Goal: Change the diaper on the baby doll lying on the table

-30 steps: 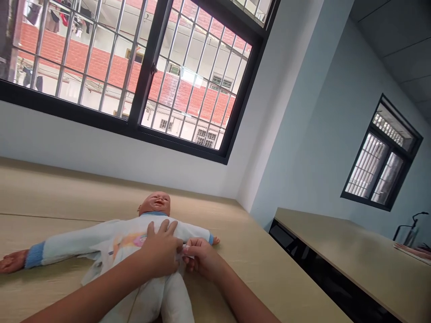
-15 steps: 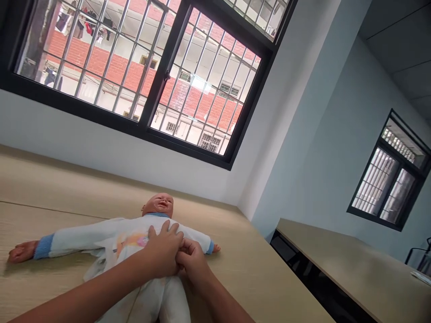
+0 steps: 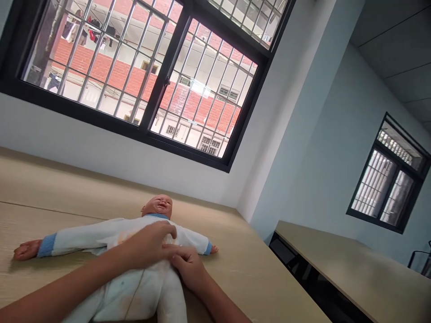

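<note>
A baby doll [image 3: 158, 205] lies face up on the wooden table [image 3: 242, 269], arms spread, in a white garment [image 3: 84, 235] with blue cuffs. My left hand [image 3: 148, 244] rests across the doll's chest, fingers drawn together on the fabric. My right hand [image 3: 188, 267] touches it from the right, at the doll's side, fingertips pinching the garment's front edge. The two hands hide the middle of the doll's body.
The table runs to the wall under a large barred window [image 3: 151, 76]. To the right, across a dark gap, stands a second wooden table [image 3: 336, 255], with a smaller window [image 3: 387, 179] on the wall behind it.
My left hand has gone from lying flat with spread fingers to fingers drawn together, pointing right. The garment front now covers more of the coloured print. My right hand has shifted slightly closer.
</note>
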Motion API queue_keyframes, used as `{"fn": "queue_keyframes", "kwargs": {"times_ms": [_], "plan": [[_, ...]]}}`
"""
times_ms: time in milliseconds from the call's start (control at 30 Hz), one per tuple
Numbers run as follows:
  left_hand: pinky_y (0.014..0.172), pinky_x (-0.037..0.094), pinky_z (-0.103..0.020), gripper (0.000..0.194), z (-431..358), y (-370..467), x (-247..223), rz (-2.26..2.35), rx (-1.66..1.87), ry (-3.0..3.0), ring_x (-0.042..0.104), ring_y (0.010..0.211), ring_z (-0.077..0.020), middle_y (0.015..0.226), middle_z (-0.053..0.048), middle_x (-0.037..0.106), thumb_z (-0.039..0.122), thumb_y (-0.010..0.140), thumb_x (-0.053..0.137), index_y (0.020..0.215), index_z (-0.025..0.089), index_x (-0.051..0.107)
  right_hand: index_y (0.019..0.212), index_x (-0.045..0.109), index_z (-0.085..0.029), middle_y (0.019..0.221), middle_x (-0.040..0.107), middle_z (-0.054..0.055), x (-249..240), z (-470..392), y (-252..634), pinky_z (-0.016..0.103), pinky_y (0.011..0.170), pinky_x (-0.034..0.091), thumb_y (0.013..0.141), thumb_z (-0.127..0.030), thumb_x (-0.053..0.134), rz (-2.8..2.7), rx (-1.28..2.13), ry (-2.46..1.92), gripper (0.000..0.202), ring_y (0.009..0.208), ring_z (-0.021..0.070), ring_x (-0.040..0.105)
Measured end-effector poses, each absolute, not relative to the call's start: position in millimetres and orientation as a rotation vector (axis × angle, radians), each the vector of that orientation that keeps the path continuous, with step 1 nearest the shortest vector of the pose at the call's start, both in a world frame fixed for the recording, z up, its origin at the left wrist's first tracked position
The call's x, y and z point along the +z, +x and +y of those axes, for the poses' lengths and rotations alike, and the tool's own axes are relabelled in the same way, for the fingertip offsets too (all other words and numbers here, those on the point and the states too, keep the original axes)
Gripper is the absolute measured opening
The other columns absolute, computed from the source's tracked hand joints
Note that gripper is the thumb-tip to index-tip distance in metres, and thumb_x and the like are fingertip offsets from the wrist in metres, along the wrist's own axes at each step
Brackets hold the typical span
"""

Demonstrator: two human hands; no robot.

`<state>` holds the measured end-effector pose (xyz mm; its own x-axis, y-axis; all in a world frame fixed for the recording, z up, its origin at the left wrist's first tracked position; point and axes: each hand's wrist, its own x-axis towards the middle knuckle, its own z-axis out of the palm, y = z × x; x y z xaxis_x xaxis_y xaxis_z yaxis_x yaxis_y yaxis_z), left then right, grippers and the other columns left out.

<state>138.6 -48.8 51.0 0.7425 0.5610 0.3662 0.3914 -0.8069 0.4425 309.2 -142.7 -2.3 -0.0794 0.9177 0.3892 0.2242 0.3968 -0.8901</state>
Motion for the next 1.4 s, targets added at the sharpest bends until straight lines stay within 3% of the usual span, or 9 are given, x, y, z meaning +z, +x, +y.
{"fn": "queue_keyframes", "kwargs": {"times_ms": [200,333,467,600,733,933,1067,1267,1400], "plan": [[0.069,0.035,-0.031,0.029,18.7,48.7,39.5,1.142,0.941,2.444,0.060,0.074,-0.0209,0.074,-0.001,0.067,0.042,0.089,0.049,0.076,0.020,0.063,0.105,0.084,-0.025,0.122,0.077,0.010,-12.3,-144.5,308.8,0.050,0.113,0.047,0.085,-0.040,0.075,-1.520,0.606,-1.108,0.027,0.122,0.0310,0.069],[0.064,0.031,-0.031,0.031,34.3,-1.6,14.2,1.222,0.830,2.429,0.055,0.069,-0.0199,0.070,-0.001,0.062,0.043,0.088,0.049,0.067,0.021,0.053,0.089,0.082,-0.021,0.100,0.080,0.009,1.3,-139.4,303.3,0.038,0.083,0.056,0.085,-0.027,0.065,-1.549,0.336,-1.149,0.019,0.094,0.0260,0.074],[0.063,0.029,-0.032,0.031,22.3,-9.1,6.3,1.259,0.671,2.479,0.058,0.069,-0.0217,0.074,-0.003,0.066,0.043,0.089,0.049,0.067,0.021,0.053,0.084,0.078,-0.019,0.084,0.077,0.006,35.4,-120.4,284.5,0.031,0.067,0.049,0.084,-0.028,0.062,-1.594,0.247,-1.263,0.019,0.076,0.0203,0.067],[0.065,0.029,-0.032,0.022,6.9,-0.2,9.9,1.251,0.623,2.524,0.062,0.073,-0.0231,0.079,-0.005,0.071,0.033,0.087,0.050,0.069,0.021,0.057,0.092,0.079,-0.019,0.095,0.078,0.004,69.2,-82.3,254.3,0.029,0.074,0.049,0.074,-0.032,0.077,-1.803,0.432,-1.437,0.022,0.085,0.0198,0.068],[0.065,0.031,-0.032,0.019,-3.5,0.4,13.5,1.197,0.582,2.590,0.064,0.077,-0.0244,0.082,-0.005,0.073,0.028,0.086,0.048,0.073,0.022,0.060,0.079,0.078,-0.021,0.072,0.070,-0.001,84.3,-52.9,228.5,0.027,0.059,0.038,0.062,-0.045,0.089,-2.051,0.580,-1.619,0.032,0.069,0.0171,0.060],[0.066,0.032,-0.034,0.018,-10.6,4.3,11.6,1.196,0.586,2.586,0.067,0.084,-0.0277,0.087,-0.009,0.077,0.027,0.085,0.050,0.074,0.021,0.064,0.065,0.067,-0.019,0.053,0.051,-0.006,68.6,-44.6,215.8,0.026,0.053,0.024,0.066,-0.031,0.082,-2.100,0.704,-1.487,0.020,0.055,0.0101,0.040],[0.070,0.035,-0.034,0.020,-10.4,6.7,9.0,1.194,0.643,2.502,0.066,0.084,-0.0269,0.088,-0.009,0.076,0.024,0.085,0.048,0.077,0.021,0.066,0.072,0.060,-0.020,0.057,0.054,-0.007,61.1,-43.2,224.2,0.026,0.050,0.023,0.070,-0.033,0.076,-1.941,0.953,-1.356,0.021,0.049,0.0086,0.038],[0.072,0.042,-0.030,0.018,-6.8,10.4,6.4,1.110,0.649,2.327,0.065,0.083,-0.0223,0.085,-0.004,0.073,0.021,0.080,0.046,0.080,0.020,0.064,0.077,0.053,-0.022,0.067,0.057,-0.007,57.8,-43.6,234.0,0.024,0.058,0.034,0.060,-0.034,0.089,-1.585,1.227,-0.978,0.042,0.058,0.0105,0.048],[0.070,0.044,-0.030,0.031,-5.9,14.1,5.0,1.046,0.613,2.259,0.065,0.084,-0.0227,0.088,-0.005,0.071,0.040,0.093,0.042,0.084,0.019,0.062,0.087,0.062,-0.022,0.075,0.061,-0.004,55.8,-43.5,236.3,0.028,0.066,0.041,0.056,-0.033,0.094,-1.453,1.278,-0.885,0.046,0.066,0.0141,0.054]]}}
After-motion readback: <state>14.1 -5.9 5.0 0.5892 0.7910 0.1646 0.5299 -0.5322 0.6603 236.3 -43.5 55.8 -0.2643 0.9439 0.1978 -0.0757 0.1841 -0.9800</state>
